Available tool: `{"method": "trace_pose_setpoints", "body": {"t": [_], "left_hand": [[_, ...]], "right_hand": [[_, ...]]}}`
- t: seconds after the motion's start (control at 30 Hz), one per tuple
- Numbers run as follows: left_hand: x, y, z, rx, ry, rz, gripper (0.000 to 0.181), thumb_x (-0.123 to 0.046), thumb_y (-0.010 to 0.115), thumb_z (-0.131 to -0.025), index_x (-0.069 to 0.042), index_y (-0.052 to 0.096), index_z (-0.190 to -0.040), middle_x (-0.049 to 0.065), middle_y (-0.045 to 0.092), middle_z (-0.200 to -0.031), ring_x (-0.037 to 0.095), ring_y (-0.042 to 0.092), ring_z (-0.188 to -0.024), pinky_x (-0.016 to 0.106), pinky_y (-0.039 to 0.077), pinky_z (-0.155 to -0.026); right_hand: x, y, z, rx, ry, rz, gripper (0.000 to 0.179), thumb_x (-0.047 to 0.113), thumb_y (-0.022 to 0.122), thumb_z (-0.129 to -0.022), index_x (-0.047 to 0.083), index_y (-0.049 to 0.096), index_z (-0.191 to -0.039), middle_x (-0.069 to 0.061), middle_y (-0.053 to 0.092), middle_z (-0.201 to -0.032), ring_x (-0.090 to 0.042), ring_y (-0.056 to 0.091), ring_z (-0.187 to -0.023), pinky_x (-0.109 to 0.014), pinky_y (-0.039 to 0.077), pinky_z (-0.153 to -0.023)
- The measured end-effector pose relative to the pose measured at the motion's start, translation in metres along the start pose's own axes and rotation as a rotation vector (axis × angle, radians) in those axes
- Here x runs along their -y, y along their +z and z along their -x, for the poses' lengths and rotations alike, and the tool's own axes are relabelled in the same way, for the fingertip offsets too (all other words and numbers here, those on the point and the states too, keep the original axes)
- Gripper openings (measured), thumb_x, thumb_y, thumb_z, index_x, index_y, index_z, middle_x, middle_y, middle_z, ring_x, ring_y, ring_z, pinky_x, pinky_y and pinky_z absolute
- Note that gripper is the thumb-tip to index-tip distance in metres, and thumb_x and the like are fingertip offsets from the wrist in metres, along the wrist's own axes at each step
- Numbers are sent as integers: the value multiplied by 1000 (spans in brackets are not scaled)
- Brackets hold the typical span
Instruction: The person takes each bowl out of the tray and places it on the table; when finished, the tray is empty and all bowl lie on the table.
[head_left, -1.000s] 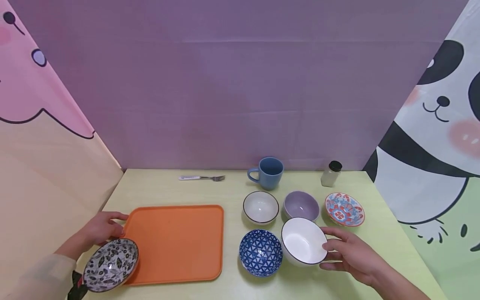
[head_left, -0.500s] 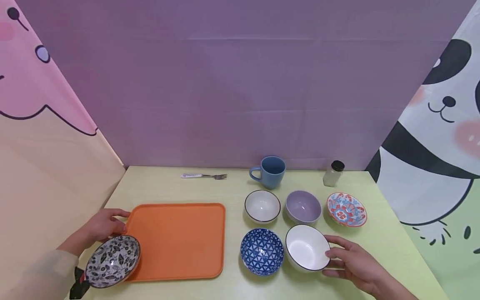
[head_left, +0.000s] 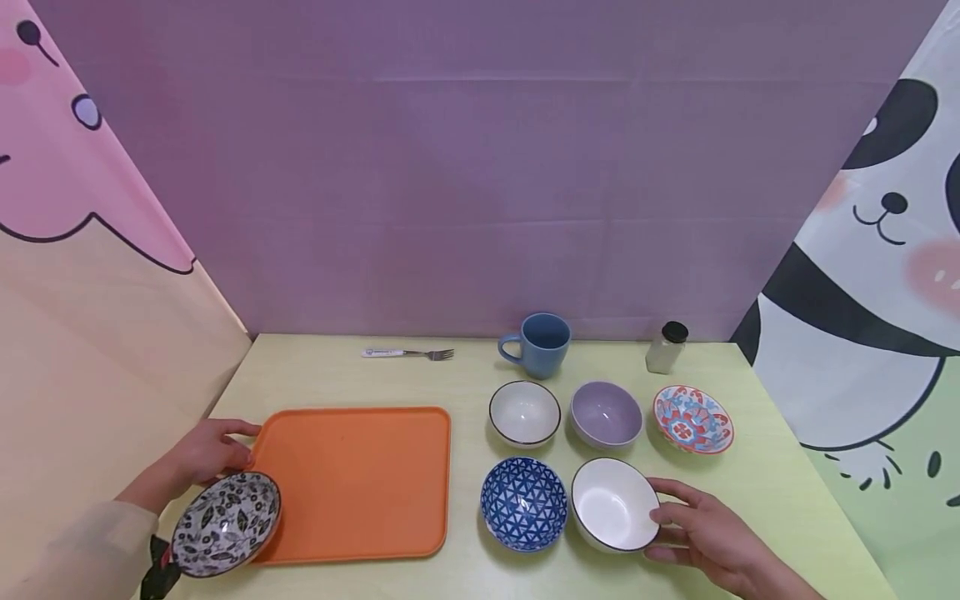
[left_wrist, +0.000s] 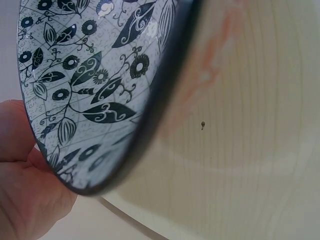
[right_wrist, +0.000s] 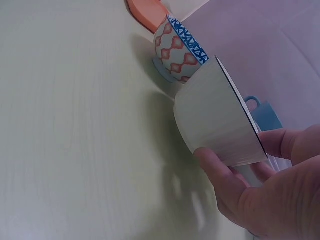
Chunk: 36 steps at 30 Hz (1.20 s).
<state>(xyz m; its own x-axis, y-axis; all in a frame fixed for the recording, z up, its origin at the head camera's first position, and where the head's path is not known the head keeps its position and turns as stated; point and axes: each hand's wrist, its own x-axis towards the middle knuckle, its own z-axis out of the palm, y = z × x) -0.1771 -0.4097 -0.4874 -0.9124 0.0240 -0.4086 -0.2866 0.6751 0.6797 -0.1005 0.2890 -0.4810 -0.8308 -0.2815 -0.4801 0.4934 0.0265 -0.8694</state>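
In the head view my left hand [head_left: 206, 454] is by the left edge of the orange tray [head_left: 352, 483]. It holds a tilted bowl with a black-and-white leaf pattern [head_left: 225, 525], which overlaps the tray's edge. The left wrist view shows the bowl's dark rim [left_wrist: 150, 107] close up, hiding most of the fingers. On the right side, my right hand [head_left: 701, 529] grips a white bowl with a dark rim [head_left: 613, 504], thumb at the rim and fingertips against its outside [right_wrist: 210, 162]. Just left of it stands a blue triangle-patterned bowl [head_left: 523, 504].
Behind are a white bowl [head_left: 524, 413], a purple bowl [head_left: 606, 414] and a red-and-blue patterned bowl [head_left: 693, 420]. Farther back stand a blue mug [head_left: 545, 344] and a black-lidded jar [head_left: 666, 347]. A fork [head_left: 408, 354] lies beyond the tray.
My right hand has brought the white bowl down and nearer to me, away from the purple bowl it overlapped. The left hand and its patterned bowl keep their place beside the tray.
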Motion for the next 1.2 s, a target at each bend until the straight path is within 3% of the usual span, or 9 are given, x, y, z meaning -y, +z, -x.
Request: {"method": "trace_pose_setpoints", "body": {"t": [0.7,1.2], "left_hand": [[7,-2,-6,6,-30,30,54,-3,61,-95,12,44,-143,9,74,-95,22,70,-82,40,59,-66],[1,-1,-3,11,-25,45,54,-1,61,-94,14,43,-142,8,73,-92,21,69,-79,39,59,-64]], "right_hand": [[-6,-8,-3,15,6,-8,62,12,60,-100,-1,35,-155,-8,70,-109,-27,72,-96,-46,61,-87],[-11,-13,-1,10,-7,-7,64,10,60,-100,-4,31,-155,-9,70,-108,-26,70,-96,-49,61,-86]]}}
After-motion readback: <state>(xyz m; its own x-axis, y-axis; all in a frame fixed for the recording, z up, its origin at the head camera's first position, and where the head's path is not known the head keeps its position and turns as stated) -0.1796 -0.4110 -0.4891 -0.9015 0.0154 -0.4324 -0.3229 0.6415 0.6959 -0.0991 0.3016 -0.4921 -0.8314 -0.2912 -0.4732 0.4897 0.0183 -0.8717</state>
